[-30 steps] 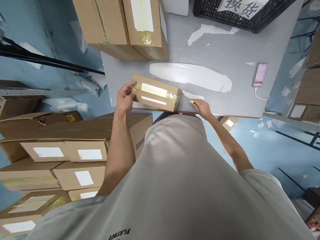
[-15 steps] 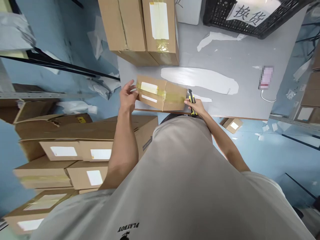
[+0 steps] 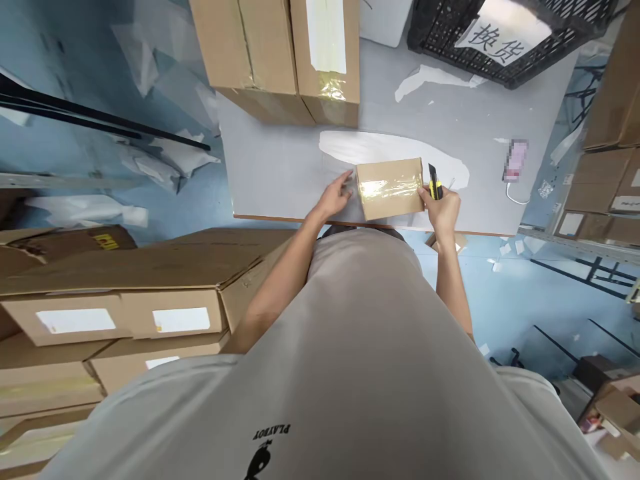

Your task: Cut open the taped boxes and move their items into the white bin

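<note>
A small cardboard box [image 3: 393,203] lies on the grey table [image 3: 275,173] near its front edge, a strip of shiny clear tape across its upper face. My right hand [image 3: 443,210] is closed around a yellow and black box cutter [image 3: 435,187], its dark tip pointing away from me. The thumb and fingertips of that hand also touch the box's right end. To the left of the box is my left hand [image 3: 336,199], fingers spread and a small gap from the cardboard.
Two taller boxes [image 3: 270,110] stand at the table's back left. A black crate [image 3: 425,40] with a paper sign is at the back right. A phone-like pink thing [image 3: 516,160] with a white cable lies to the right. Stacked cartons [image 3: 175,267] fill the floor at left.
The small box has shifted right and now shows a taped face instead of the labelled one. My left hand has come off it and moved right; my right hand moved right with the cutter.
</note>
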`<state>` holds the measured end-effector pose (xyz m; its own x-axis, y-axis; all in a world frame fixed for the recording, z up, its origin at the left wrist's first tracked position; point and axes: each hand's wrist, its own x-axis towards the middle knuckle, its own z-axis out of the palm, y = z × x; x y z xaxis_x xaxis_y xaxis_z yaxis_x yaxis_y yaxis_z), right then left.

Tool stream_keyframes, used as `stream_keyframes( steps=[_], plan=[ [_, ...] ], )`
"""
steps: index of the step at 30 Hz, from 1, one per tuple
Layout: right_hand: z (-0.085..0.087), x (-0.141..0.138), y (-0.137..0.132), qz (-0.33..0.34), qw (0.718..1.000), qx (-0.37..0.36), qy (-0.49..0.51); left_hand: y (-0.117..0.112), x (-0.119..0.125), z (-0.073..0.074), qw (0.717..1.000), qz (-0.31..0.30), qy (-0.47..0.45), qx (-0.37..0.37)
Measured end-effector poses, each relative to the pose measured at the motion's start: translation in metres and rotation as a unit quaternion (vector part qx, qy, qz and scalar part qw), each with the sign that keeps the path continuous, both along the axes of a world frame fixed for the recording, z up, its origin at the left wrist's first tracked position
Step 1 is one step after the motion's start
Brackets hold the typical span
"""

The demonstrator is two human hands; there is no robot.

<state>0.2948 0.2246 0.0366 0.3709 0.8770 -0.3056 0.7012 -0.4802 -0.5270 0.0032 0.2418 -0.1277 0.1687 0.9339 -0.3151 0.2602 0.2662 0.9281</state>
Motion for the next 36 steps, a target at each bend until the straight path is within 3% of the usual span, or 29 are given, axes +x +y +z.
stream_keyframes(
  steps=[4,7,10,14,18,22,36],
  plan=[
    [0.001,-0.003,-0.008,-0.004,1.000,-0.011,-0.025,0.023,-0.015,0.040,0.999,0.011,0.002,0.039],
    [0.006,-0.008,-0.009,-0.007,0.998,-0.023,-0.056,0.041,-0.013,0.074,0.998,-0.041,-0.004,0.057],
    [0.016,-0.018,-0.012,-0.024,0.995,-0.030,-0.095,0.052,-0.007,0.091,0.995,-0.084,-0.009,0.058],
    [0.037,-0.048,-0.031,-0.033,0.996,-0.021,-0.076,0.056,-0.006,0.090,0.993,-0.103,-0.018,0.056],
    [0.056,-0.092,-0.050,0.074,0.995,-0.070,0.002,0.060,-0.008,0.087,0.992,-0.117,-0.029,0.040],
    [0.057,-0.124,-0.051,0.156,0.982,-0.104,-0.002,0.065,-0.009,0.087,0.990,-0.133,-0.041,0.031],
    [0.065,-0.162,-0.047,0.132,0.970,-0.187,-0.078,0.059,-0.007,0.085,0.989,-0.130,-0.060,0.036]
  ],
)
